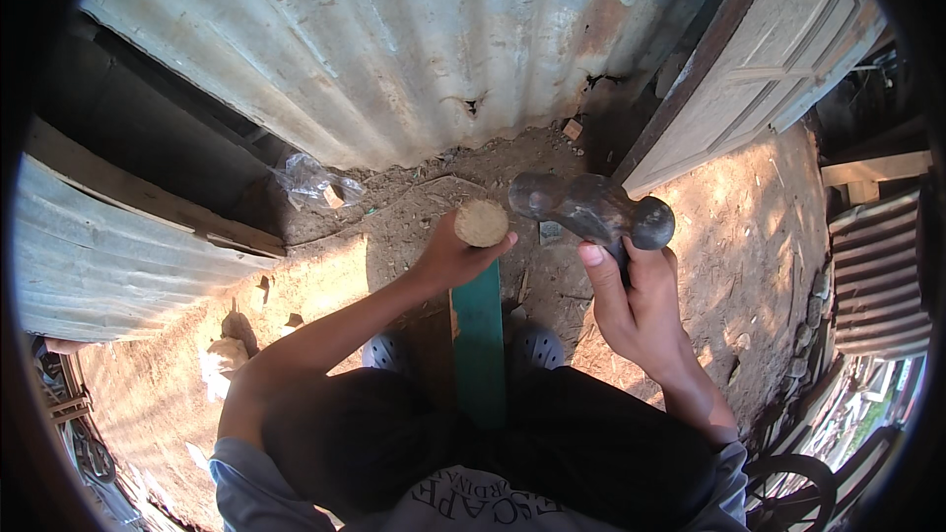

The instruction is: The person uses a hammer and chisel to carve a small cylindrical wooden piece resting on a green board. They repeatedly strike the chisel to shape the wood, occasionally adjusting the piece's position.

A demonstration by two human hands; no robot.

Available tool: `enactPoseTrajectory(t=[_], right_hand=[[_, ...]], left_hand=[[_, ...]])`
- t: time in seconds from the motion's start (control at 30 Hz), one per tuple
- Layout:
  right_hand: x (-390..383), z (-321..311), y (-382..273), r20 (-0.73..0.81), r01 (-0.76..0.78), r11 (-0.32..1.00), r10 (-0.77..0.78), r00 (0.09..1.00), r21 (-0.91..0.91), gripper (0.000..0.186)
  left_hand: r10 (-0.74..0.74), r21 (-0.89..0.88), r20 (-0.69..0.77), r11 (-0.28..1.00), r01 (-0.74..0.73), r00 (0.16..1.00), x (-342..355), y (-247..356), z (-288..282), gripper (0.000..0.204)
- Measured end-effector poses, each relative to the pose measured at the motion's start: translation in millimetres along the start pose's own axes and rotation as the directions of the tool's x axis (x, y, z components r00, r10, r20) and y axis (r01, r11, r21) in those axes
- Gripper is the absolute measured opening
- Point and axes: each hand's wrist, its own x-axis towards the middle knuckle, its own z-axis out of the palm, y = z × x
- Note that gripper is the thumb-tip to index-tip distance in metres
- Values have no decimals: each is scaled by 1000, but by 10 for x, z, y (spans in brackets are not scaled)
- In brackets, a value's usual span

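My left hand [450, 254] is wrapped round a round wooden piece [482, 224], whose pale, rough end faces up; its lower part is hidden. To the right, my right hand [636, 307] grips a ball-peen hammer [591, 207] close below its dark, worn metal head, with the thumb along the handle. The hammer head lies level with the wooden piece, a small gap between them. Under my left hand a green board [478, 340] runs back between my legs.
A rusty corrugated metal sheet [365, 49] stands ahead, with a panelled door [754, 69] to its right. On the dirt floor lie a clear plastic bag [313, 183] and a small block [573, 129]. My shoes [540, 347] flank the board. A wheel [793, 493] is at lower right.
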Motion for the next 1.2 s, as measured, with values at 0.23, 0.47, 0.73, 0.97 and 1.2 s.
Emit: enactPoseTrajectory(t=[0.23,0.47,0.73,0.97,1.2], right_hand=[[20,146,180,105,105,971,-84,991,-215,26],[31,112,18,53,108,973,-99,994,-201,21],[21,160,172,151,90,950,-46,987,-301,28],[84,235,257,228,33,930,55,972,-367,25],[13,181,181,139,-29,991,47,989,-129,32]], left_hand=[[121,-27,-54,992,-123,991,-9,61,63,25],[115,3,-19,993,-115,993,-15,20,61,26],[108,-83,-17,991,-109,994,-50,93,80,26],[117,-53,31,992,-115,993,18,72,56,27],[78,-34,-11,996,-78,997,-39,72,12,26]])
